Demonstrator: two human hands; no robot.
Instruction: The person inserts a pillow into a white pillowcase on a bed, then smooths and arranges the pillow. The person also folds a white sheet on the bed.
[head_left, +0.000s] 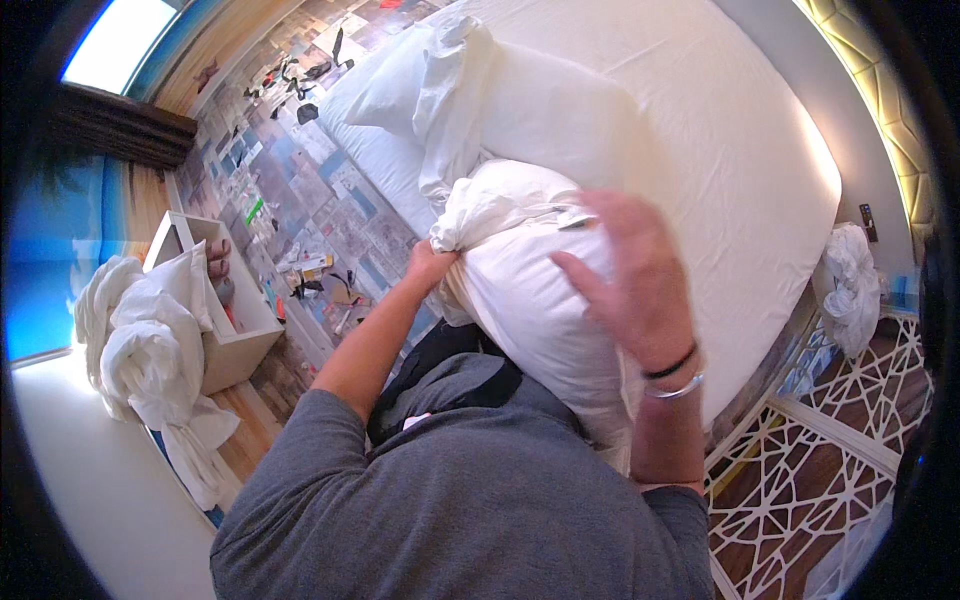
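Note:
A white pillow with a bunched white pillowcase around its far end lies at the bed's near edge, against the body. My left hand grips the gathered cloth at the pillow's left side. Over the pillow's right side, my right hand is blurred, with thumb and fingers apart and nothing seen in it. Beyond lies another white pillow with a crumpled white cloth across its left part, all on the bed's white sheet.
Left of the bed, scattered litter covers the patterned floor. A white open box holds rolled items, with heaped white linen beside it. At right stand a white lattice panel and a plastic-like white bundle.

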